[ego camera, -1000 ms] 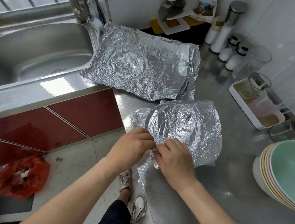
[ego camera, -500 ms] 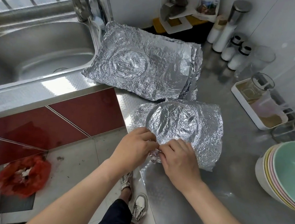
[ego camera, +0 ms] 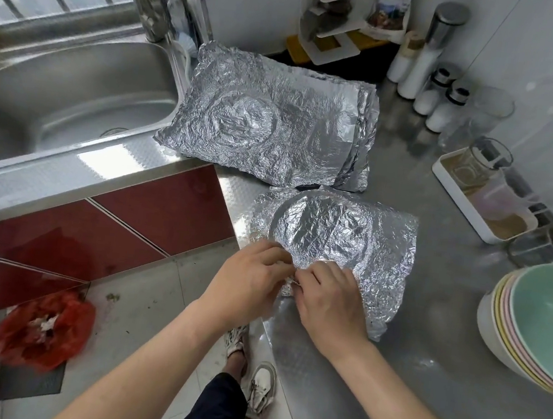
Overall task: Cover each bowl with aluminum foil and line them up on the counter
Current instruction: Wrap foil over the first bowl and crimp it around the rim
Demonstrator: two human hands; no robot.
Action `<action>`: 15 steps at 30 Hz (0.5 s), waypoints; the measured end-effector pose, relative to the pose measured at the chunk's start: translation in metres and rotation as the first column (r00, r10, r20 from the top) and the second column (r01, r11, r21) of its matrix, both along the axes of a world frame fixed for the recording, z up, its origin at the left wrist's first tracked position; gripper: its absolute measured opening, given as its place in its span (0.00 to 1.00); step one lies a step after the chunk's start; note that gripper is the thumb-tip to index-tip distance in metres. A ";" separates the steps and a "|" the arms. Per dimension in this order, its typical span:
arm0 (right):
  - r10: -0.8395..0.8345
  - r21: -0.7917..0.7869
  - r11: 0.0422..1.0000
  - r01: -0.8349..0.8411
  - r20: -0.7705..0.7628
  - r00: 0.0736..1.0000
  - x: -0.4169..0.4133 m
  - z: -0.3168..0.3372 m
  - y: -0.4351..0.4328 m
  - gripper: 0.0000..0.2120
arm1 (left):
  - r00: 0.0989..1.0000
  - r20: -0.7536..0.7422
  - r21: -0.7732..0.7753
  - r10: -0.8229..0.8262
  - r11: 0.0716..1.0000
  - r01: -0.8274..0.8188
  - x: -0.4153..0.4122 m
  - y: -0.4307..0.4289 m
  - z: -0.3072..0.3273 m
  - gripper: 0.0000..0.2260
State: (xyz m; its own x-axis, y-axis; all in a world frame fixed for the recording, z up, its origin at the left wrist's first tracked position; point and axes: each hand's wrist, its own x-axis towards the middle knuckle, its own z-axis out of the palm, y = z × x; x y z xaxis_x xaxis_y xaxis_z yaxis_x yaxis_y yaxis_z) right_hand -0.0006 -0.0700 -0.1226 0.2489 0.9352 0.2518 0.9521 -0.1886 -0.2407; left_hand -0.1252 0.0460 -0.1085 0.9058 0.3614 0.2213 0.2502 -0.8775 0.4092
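Head view: one wide look down at the counter [ego camera: 422,370].
Covered bowl [ego camera: 321,228]: near the counter's front edge, just ahead of both hands; only its round rim shows through.
Foil [ego camera: 388,277]: crinkled sheet draped over that bowl, loose skirt spread on the counter to the right.
Left hand [ego camera: 253,275]: fingers curled, pinching the foil's near edge.
Right hand [ego camera: 330,301]: fingers curled, pinching the same edge, touching the left hand.
Foil stack [ego camera: 278,123]: flat sheets behind the covered bowl, beside the sink [ego camera: 67,96].
Bowl stack [ego camera: 537,328]: nested, uncovered, at the far right.
Tray [ego camera: 459,192]: holds glasses, behind the bowl stack.
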 end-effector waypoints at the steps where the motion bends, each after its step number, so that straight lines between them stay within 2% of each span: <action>1: 0.002 0.014 1.000 -0.002 0.005 1.000 0.000 -0.001 0.000 0.05 | 1.000 -0.010 0.007 -0.006 1.000 0.006 0.001 -0.001 -0.001 0.08; 7: 0.016 0.041 0.999 -0.014 -0.041 0.999 -0.003 -0.001 0.002 0.06 | 1.000 -0.014 0.028 -0.017 0.999 0.017 0.004 0.003 -0.003 0.08; 12: 0.017 -0.040 0.999 -0.027 -0.245 0.969 0.010 0.012 -0.004 0.11 | 0.998 -0.055 0.018 0.014 1.000 -0.014 -0.005 0.009 0.003 0.11; 15: 0.026 -0.037 0.999 -0.034 -0.196 0.980 0.012 0.013 -0.009 0.07 | 0.997 -0.071 0.009 0.038 0.999 -0.037 -0.006 0.010 0.008 0.15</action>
